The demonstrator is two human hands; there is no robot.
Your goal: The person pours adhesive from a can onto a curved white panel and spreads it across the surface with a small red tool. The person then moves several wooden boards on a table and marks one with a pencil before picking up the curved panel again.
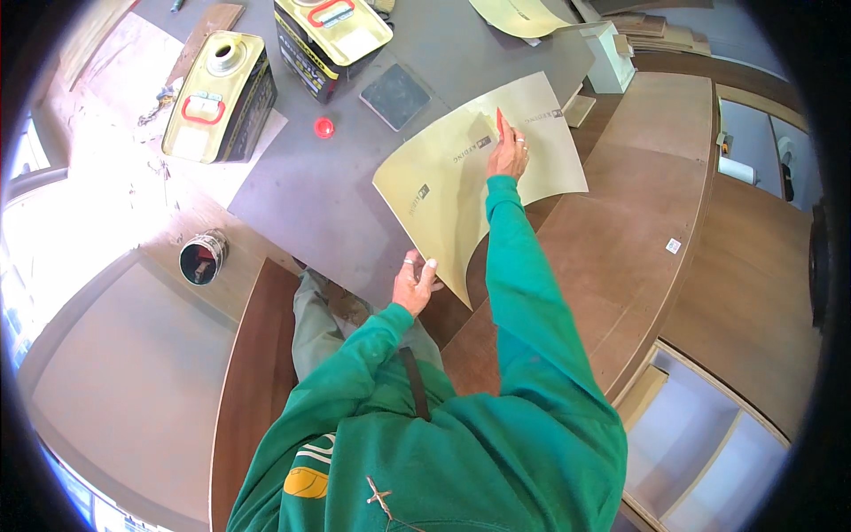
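With our left grip [415,284] we pinch the near edge of a curling cream laminate sheet [454,184] overhanging the worktop [310,191]; our right grip [507,154] grasps a red tool [499,121] above it.

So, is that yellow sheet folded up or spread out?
Spread out, but bent: the yellow sheet shows its broad face, and its lower edge curves. The left hand holds its near edge.

A thin, pale yellow sheet [454,191] with dark printed marks bows in a curve at the edge of the grey counter [310,191], its near corner jutting past that edge; a slim red tool [499,121] points toward its far side
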